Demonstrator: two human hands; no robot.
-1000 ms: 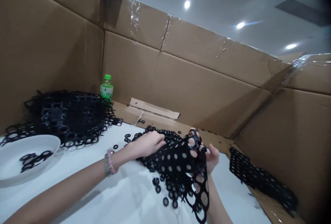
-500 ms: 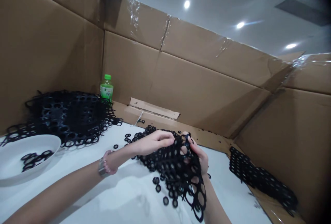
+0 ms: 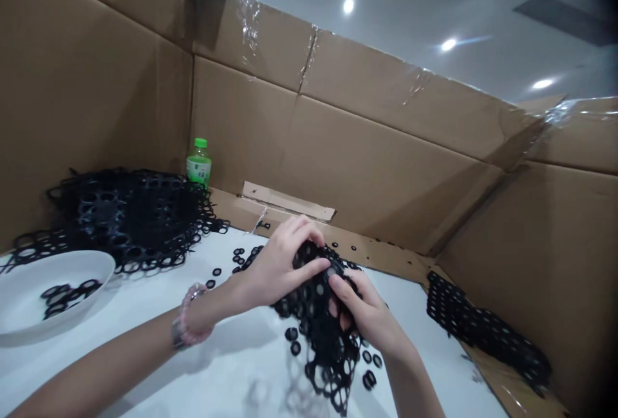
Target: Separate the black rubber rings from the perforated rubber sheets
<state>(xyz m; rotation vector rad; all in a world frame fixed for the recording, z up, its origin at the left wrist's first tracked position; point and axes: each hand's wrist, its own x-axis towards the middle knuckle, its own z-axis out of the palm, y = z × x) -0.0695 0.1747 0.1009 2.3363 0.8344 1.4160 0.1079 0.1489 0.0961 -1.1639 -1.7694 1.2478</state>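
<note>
Both my hands are close together at the middle of the white surface, gripping a bunched black mesh of joined rubber-like rings [image 3: 328,357]. My left hand [image 3: 284,263], with a beaded bracelet and a watch-like band at its wrist, curls over the top of the mesh. My right hand [image 3: 362,315] presses against it from the lower right. The mesh hangs below my hands in a loose tail. Several loose black rings [image 3: 292,341] lie beside it, and others [image 3: 370,379] lie to its right.
A large black ring mesh pile [image 3: 130,218] lies at the left, behind a white bowl [image 3: 62,265] holding black rings. A green-capped bottle [image 3: 199,163] stands in the corner. A black mesh strip [image 3: 483,334] lies at the right. Cardboard walls [image 3: 338,147] surround the white surface.
My hands have moved closer together and gathered the spread mesh into a tighter bunch. My left hand has moved up and over it, and the mesh's tail hangs narrower.
</note>
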